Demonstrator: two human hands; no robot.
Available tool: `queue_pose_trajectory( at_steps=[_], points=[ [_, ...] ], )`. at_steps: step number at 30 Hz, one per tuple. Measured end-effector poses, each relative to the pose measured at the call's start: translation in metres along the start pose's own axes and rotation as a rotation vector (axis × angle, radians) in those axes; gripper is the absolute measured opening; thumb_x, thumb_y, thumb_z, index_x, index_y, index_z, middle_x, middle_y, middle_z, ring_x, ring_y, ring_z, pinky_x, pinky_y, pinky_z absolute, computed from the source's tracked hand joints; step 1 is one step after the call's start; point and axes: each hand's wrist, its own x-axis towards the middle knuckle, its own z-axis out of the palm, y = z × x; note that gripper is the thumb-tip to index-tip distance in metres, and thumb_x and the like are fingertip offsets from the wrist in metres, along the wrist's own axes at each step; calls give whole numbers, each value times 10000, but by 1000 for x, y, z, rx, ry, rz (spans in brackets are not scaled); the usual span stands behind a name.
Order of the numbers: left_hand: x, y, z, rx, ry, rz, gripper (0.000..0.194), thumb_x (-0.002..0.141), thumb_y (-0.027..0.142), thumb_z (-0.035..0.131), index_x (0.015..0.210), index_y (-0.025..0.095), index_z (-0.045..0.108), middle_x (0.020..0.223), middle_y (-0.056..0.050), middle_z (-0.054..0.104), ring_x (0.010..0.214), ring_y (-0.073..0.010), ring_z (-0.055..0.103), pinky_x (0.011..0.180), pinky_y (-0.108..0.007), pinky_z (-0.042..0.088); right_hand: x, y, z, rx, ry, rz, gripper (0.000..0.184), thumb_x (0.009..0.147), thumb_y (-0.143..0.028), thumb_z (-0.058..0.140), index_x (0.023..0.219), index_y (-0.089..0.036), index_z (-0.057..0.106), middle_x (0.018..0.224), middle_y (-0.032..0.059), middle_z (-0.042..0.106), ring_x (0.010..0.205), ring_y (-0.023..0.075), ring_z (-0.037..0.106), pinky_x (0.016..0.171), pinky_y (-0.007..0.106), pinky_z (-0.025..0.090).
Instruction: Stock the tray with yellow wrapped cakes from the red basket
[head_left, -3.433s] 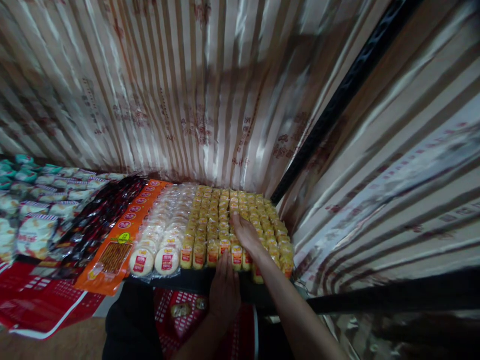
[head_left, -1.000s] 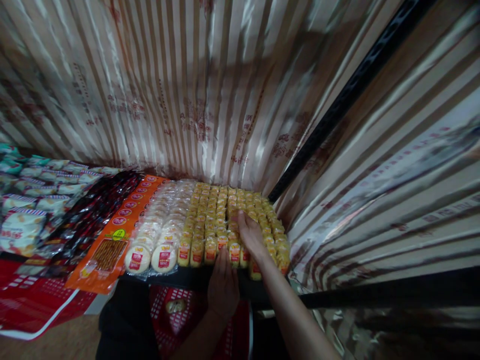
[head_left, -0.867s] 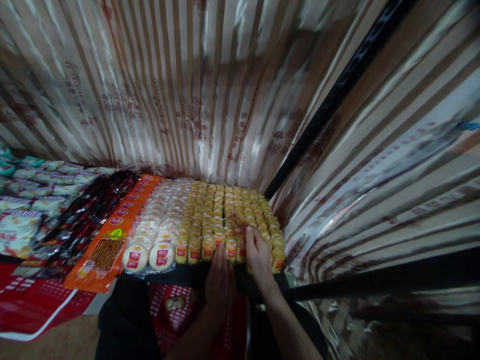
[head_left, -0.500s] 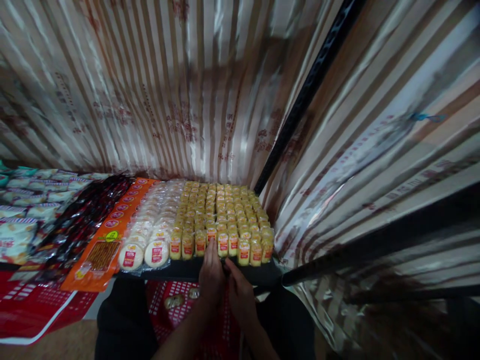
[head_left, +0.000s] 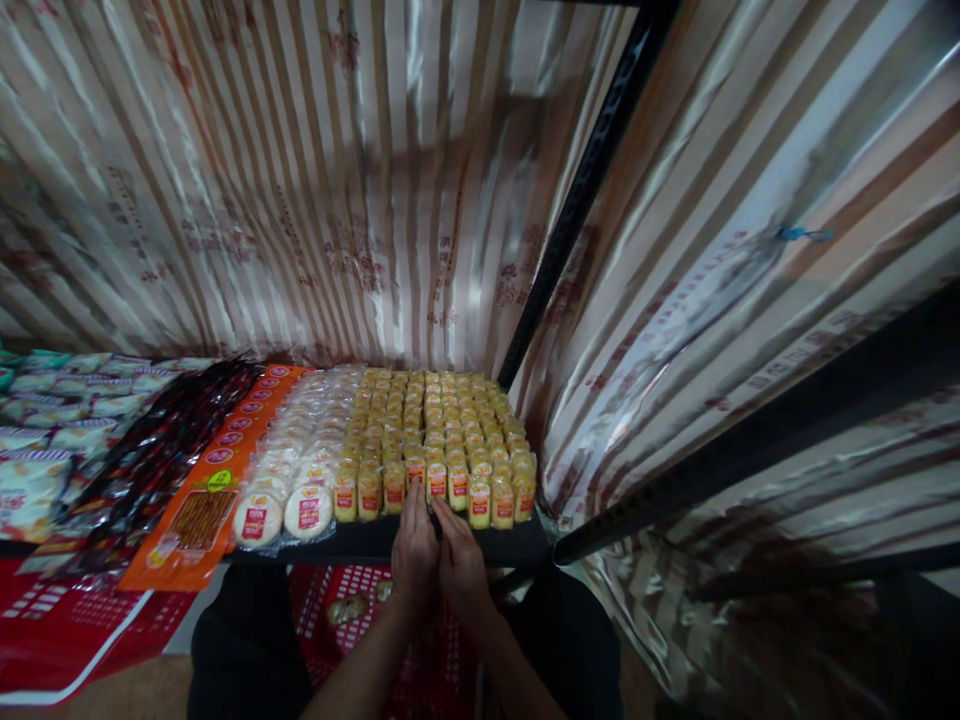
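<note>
Rows of small yellow wrapped cakes point(head_left: 480, 430) with red-and-white labels stand packed on the right end of a black shelf point(head_left: 337, 545). At their front, my left hand point(head_left: 415, 550) has its fingers stretched out and together, with the tips at the face of a cake pack. My right hand point(head_left: 460, 560) is close beside it, fingers extended toward the front packs. Neither hand shows anything held. Left of the cakes lie two rows of round white wrapped crackers point(head_left: 311, 510), partly stacked in clear film. The right hand's inner fingers are partly hidden.
An orange snack packet point(head_left: 199, 515), dark glossy packets point(head_left: 161, 440) and white snack bags point(head_left: 34, 490) lie to the left. Below is a red basket point(head_left: 315, 590) with a few wrapped pieces. A black post point(head_left: 577, 210) and striped sheeting point(head_left: 375, 200) close in the back.
My right hand has come down from atop the cake rows to the front, beside my left hand. The front packs at the right end now stand in a more even line. The view has turned right.
</note>
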Motion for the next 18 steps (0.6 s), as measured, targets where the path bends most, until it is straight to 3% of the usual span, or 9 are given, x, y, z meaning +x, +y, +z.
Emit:
queue_pose_trajectory(
  at_steps=[9, 18],
  points=[
    [-1, -2, -3, 6, -74, 12, 539, 847, 39, 277, 1384, 77, 250, 1332, -180, 462, 1291, -218, 367, 995, -391, 446, -1, 0, 1, -12, 9, -9, 521, 804, -104, 346, 1282, -247, 496, 1282, 37, 546, 1206, 173, 487, 1020, 400, 414],
    [0, 0, -14, 7, -134, 98, 445, 814, 50, 359, 1245, 136, 431, 1218, -135, 535, 1168, -220, 504, 925, -392, 495, -4, 6, 5, -3, 63, 8, 441, 846, -204, 349, 1241, -214, 545, 1248, 73, 574, 1181, 197, 511, 1009, 415, 420]
  ],
)
